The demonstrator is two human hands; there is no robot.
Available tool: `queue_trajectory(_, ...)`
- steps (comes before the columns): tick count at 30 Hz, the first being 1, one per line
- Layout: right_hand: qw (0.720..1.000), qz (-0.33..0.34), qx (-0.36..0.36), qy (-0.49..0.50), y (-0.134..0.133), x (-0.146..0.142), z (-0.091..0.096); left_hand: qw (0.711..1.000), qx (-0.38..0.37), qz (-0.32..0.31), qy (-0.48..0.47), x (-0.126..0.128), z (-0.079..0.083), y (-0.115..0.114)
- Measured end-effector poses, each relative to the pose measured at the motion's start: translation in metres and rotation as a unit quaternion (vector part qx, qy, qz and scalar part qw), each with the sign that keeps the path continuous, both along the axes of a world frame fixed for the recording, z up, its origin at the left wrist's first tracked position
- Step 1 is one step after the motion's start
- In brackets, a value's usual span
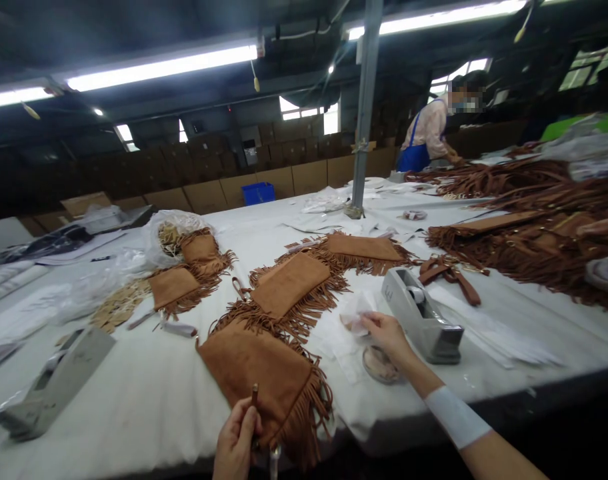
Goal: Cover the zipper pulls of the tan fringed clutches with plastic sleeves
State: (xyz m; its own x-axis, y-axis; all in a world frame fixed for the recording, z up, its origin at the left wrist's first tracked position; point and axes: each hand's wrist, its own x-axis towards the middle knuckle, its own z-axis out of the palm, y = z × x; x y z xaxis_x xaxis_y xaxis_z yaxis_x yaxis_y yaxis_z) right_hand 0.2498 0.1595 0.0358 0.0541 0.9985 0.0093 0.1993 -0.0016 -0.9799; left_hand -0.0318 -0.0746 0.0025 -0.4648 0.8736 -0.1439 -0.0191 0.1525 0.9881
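Note:
In front of me lies a brown suede pouch (257, 360) with long fringe along its edge, tilted at the table's near side. My left hand (238, 433) is closed in a pinch on a small brown leather tab (255, 393) at the pouch's lower corner. My right hand (387, 333) pinches a thin, crumpled sheet of white tissue paper (353, 315) above the table. Just below that hand sits a roll of clear tape (379, 365), and beside it stands a grey tape dispenser (424, 320).
More fringed pouches (291, 283) stretch away across the white-covered table (149, 400). A second dispenser (54, 383) is at the left. Brown fringed pieces (544, 247) are heaped at the right. A metal post (367, 107) rises from the table; beyond it a person (427, 133) bends over.

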Motion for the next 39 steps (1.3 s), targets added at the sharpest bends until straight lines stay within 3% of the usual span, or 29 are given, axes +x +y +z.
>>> queue_trajectory(5,0.992,0.013,-0.059,0.109,0.005,0.002,0.002,1.0,0.008,-0.013,0.01,-0.001,-0.003,0.0)
queue_trajectory(9,0.97,0.044,-0.082,0.224,0.006,0.0,0.003,0.999,0.007,-0.027,0.027,-0.001,-0.004,0.0)
queue_trajectory(15,0.968,0.095,-0.11,0.203,-0.001,-0.007,0.016,0.999,0.016,-0.029,0.041,-0.001,-0.002,0.001)
queue_trajectory(18,0.968,0.175,-0.109,0.145,-0.019,-0.022,0.026,0.998,0.035,-0.023,0.047,-0.001,0.006,0.002)
queue_trajectory(21,0.946,0.297,-0.09,0.09,-0.049,-0.047,0.035,0.996,0.056,-0.022,0.061,-0.001,0.02,0.002)
queue_trajectory(26,0.866,0.478,-0.122,0.077,-0.099,-0.098,0.037,0.993,0.073,-0.076,0.061,-0.007,0.035,0.006)
queue_trajectory(28,0.84,0.508,-0.159,0.102,-0.105,-0.111,0.03,0.994,0.054,-0.095,0.029,-0.008,0.033,0.008)
queue_trajectory(30,0.867,0.462,-0.158,0.103,-0.096,-0.118,0.019,0.994,0.036,-0.104,-0.005,-0.007,0.027,0.01)
queue_trajectory(32,0.926,0.356,-0.112,0.055,-0.075,-0.115,0.007,0.994,0.029,-0.104,-0.016,-0.006,0.022,0.01)
queue_trajectory(34,0.966,0.252,-0.058,-0.007,-0.047,-0.104,-0.001,0.995,0.023,-0.101,-0.004,-0.004,0.018,0.009)
queue_trajectory(36,0.978,0.202,-0.022,-0.052,-0.021,-0.088,-0.002,0.995,0.027,-0.096,0.015,-0.002,0.016,0.008)
queue_trajectory(39,0.977,0.192,0.024,-0.088,0.0,-0.068,0.008,0.994,0.07,-0.081,0.032,-0.002,0.016,0.006)
